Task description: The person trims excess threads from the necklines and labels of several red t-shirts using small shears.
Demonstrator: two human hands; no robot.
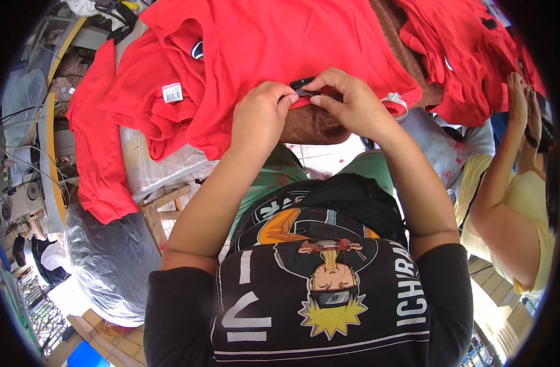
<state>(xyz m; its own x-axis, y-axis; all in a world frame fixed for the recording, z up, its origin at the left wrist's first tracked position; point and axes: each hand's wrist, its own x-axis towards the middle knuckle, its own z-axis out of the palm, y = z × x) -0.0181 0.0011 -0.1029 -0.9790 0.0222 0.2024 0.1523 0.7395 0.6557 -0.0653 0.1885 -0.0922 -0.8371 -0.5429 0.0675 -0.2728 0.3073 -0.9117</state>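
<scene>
Just beyond my lap, my left hand (260, 116) and my right hand (353, 104) meet at the near edge of a red garment (292, 43). Both pinch a small, flat black piece (302, 84) between thumb and fingers. Its kind cannot be made out, since my fingertips cover part of it. Brown cloth (313, 126) lies under the garment and shows below my hands. A white knotted cord (393, 98) hangs at the garment's right corner. To the left, a white barcode tag (172, 92) rests on another red garment (145, 79).
A red sleeve (99, 159) drapes over the table's left side, above a large plastic-wrapped bundle (105, 263). More red garments (463, 61) are heaped at the right. Close by on that side is another person's raised arm (503, 159). A wooden stool (164, 208) stands at lower left.
</scene>
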